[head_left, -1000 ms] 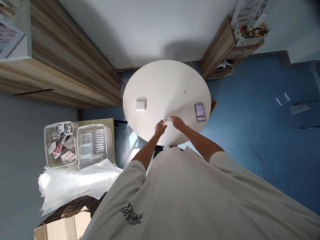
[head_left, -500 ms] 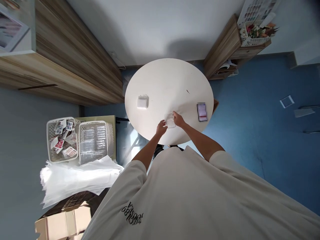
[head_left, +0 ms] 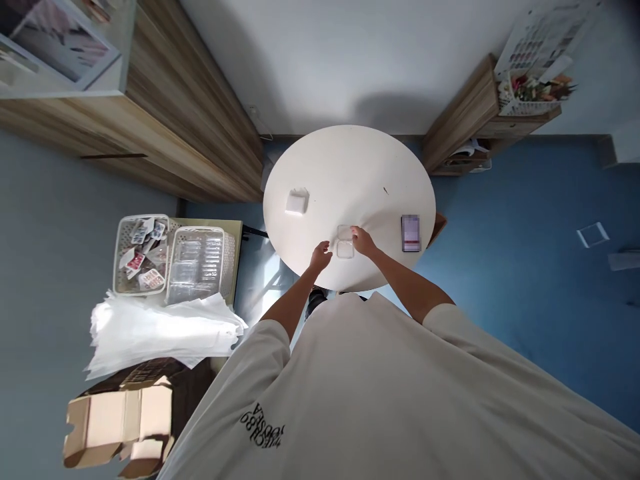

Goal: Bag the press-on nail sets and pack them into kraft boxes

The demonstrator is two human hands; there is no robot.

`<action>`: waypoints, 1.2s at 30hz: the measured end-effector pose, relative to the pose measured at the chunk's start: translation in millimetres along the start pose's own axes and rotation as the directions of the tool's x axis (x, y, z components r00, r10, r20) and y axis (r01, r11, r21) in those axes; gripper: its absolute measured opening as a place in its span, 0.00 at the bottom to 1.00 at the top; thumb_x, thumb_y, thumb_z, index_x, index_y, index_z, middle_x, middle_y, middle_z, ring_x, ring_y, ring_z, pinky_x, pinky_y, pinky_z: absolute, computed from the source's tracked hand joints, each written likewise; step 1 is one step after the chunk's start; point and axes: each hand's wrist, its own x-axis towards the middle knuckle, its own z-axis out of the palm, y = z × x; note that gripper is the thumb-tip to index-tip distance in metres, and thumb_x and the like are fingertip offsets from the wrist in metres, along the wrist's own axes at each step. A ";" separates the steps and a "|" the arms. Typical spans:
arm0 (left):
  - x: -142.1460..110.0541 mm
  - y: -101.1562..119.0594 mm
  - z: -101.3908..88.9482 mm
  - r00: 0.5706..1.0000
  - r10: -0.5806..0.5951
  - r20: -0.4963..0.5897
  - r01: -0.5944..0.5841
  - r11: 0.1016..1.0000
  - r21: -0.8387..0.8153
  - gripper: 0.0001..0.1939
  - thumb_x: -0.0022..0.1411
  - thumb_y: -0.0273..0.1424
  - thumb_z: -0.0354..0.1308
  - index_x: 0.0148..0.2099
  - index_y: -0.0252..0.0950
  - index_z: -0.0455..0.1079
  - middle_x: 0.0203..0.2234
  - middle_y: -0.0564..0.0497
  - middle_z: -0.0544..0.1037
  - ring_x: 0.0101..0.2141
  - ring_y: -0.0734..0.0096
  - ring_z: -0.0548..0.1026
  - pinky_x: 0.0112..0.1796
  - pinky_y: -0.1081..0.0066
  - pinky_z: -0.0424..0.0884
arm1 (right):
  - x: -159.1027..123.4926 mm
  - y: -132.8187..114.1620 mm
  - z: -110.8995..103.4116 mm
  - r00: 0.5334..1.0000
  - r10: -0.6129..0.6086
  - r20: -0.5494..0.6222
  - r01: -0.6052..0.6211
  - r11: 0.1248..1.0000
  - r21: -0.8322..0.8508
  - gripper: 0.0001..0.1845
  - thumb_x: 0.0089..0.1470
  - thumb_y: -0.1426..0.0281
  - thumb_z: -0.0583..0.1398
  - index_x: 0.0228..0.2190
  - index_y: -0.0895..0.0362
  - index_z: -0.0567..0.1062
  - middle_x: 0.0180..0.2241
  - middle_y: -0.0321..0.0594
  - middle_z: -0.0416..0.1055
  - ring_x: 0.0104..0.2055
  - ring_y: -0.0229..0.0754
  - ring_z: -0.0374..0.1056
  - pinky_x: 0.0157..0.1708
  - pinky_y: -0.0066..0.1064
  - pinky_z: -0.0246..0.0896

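A small clear plastic box (head_left: 345, 250) lies unfolded on the round white table (head_left: 350, 153), its two halves one above the other. My right hand (head_left: 364, 241) is closed on the right edge of the upper half, with fingertips at its corner. To the left of the box is my left hand (head_left: 321, 257), its fingers apart and holding nothing. A white, squarish stack (head_left: 297, 203) sits toward the table's left side. On the right side lies a phone (head_left: 411, 233), its screen blurred.
A thin dark object (head_left: 385, 191) lies on the table. Left of it stand a white basket of small packets (head_left: 143, 257) and a basket of clear boxes (head_left: 195, 263). White sheets (head_left: 160, 333) and an opened cardboard box (head_left: 120, 427) are nearer. Wooden cabinets (head_left: 210, 133) flank the wall.
The clear box has gone from being held between both hands to lying open on the table. My left hand has let go and moved left of it. The view has shifted slightly.
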 end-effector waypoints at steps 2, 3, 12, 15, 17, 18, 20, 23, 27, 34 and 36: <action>-6.1 4.1 -9.2 0.999 -0.003 -0.037 0.003 1.000 -0.001 0.30 0.56 0.25 0.64 0.62 0.36 0.73 0.59 0.36 0.78 0.57 0.53 0.77 0.57 0.56 0.73 | 3.7 -4.2 1.6 0.999 -0.036 0.023 0.036 0.999 -0.009 0.27 0.66 0.78 0.51 0.62 0.60 0.75 0.62 0.52 0.75 0.63 0.51 0.72 0.67 0.46 0.64; -9.5 6.3 -14.1 0.998 -0.001 -0.056 0.001 1.000 -0.003 0.29 0.56 0.25 0.64 0.62 0.36 0.74 0.59 0.36 0.78 0.57 0.53 0.77 0.57 0.56 0.73 | 5.6 -7.2 3.4 0.998 -0.057 0.035 0.057 0.998 -0.010 0.26 0.66 0.78 0.51 0.61 0.59 0.76 0.62 0.52 0.75 0.63 0.51 0.72 0.67 0.45 0.64; -42.3 13.1 -61.8 0.964 0.044 -0.261 -0.044 0.999 0.006 0.19 0.63 0.27 0.62 0.56 0.36 0.77 0.54 0.39 0.82 0.54 0.55 0.80 0.59 0.57 0.72 | 15.1 -61.4 34.5 0.952 -0.263 0.160 0.264 0.964 0.011 0.22 0.67 0.79 0.53 0.56 0.57 0.79 0.59 0.48 0.78 0.61 0.47 0.74 0.64 0.39 0.67; -48.5 11.8 -83.3 0.947 0.098 -0.307 -0.088 0.995 0.048 0.19 0.64 0.27 0.61 0.57 0.36 0.77 0.53 0.39 0.82 0.54 0.55 0.80 0.59 0.57 0.73 | 14.3 -86.8 45.6 0.928 -0.321 0.190 0.321 0.946 0.030 0.21 0.68 0.78 0.54 0.55 0.57 0.80 0.59 0.47 0.78 0.60 0.47 0.74 0.63 0.39 0.67; -50.8 14.8 -101.0 0.935 0.132 -0.330 -0.107 0.990 0.094 0.20 0.65 0.26 0.60 0.58 0.37 0.77 0.53 0.41 0.83 0.54 0.56 0.81 0.60 0.57 0.73 | 14.0 -104.7 53.4 0.913 -0.355 0.201 0.353 0.934 0.043 0.21 0.67 0.78 0.55 0.54 0.56 0.81 0.58 0.45 0.79 0.59 0.46 0.75 0.63 0.39 0.67; -51.5 17.6 -111.0 0.929 0.146 -0.339 -0.111 0.986 0.122 0.20 0.65 0.26 0.59 0.58 0.37 0.77 0.53 0.42 0.83 0.54 0.56 0.81 0.60 0.57 0.73 | 14.0 -114.1 57.6 0.908 -0.367 0.204 0.365 0.930 0.048 0.21 0.67 0.79 0.55 0.53 0.55 0.81 0.57 0.45 0.79 0.59 0.46 0.75 0.63 0.38 0.68; -52.6 24.6 -133.1 0.921 0.173 -0.349 -0.112 0.976 0.188 0.21 0.66 0.25 0.58 0.59 0.37 0.77 0.53 0.42 0.83 0.55 0.56 0.81 0.60 0.58 0.73 | 14.1 -133.5 66.6 0.900 -0.385 0.204 0.381 0.923 0.059 0.21 0.66 0.80 0.55 0.52 0.55 0.82 0.57 0.44 0.79 0.58 0.45 0.76 0.63 0.38 0.68; -54.3 32.0 -170.0 0.898 0.223 -0.379 -0.142 0.963 0.231 0.21 0.66 0.25 0.56 0.59 0.36 0.77 0.54 0.41 0.83 0.54 0.57 0.81 0.59 0.60 0.74 | 13.6 -163.5 81.8 0.895 -0.400 0.198 0.389 0.917 0.093 0.21 0.64 0.80 0.56 0.51 0.54 0.82 0.56 0.43 0.80 0.55 0.43 0.77 0.62 0.38 0.68; -56.0 25.4 -220.5 0.873 0.251 -0.419 -0.171 0.961 0.219 0.19 0.66 0.25 0.57 0.57 0.37 0.78 0.51 0.43 0.84 0.52 0.58 0.82 0.57 0.62 0.75 | 10.6 -203.5 106.1 0.888 -0.416 0.198 0.398 0.909 0.127 0.21 0.64 0.79 0.56 0.50 0.54 0.83 0.55 0.43 0.81 0.52 0.43 0.78 0.61 0.38 0.69; -56.1 -7.1 -310.6 0.837 0.274 -0.474 -0.209 0.960 0.185 0.17 0.65 0.24 0.57 0.54 0.35 0.79 0.47 0.42 0.85 0.47 0.60 0.83 0.53 0.65 0.76 | 10.3 -281.3 172.4 0.873 -0.439 0.213 0.426 0.899 0.105 0.19 0.63 0.78 0.56 0.47 0.55 0.83 0.49 0.41 0.83 0.49 0.43 0.79 0.58 0.36 0.70; -59.0 -18.7 -338.7 0.817 0.279 -0.505 -0.199 0.958 0.208 0.17 0.66 0.24 0.56 0.54 0.36 0.79 0.45 0.43 0.86 0.47 0.61 0.83 0.53 0.65 0.76 | 10.9 -304.3 196.6 0.859 -0.458 0.228 0.447 0.889 0.099 0.18 0.63 0.77 0.57 0.47 0.54 0.83 0.47 0.40 0.83 0.48 0.44 0.79 0.57 0.36 0.71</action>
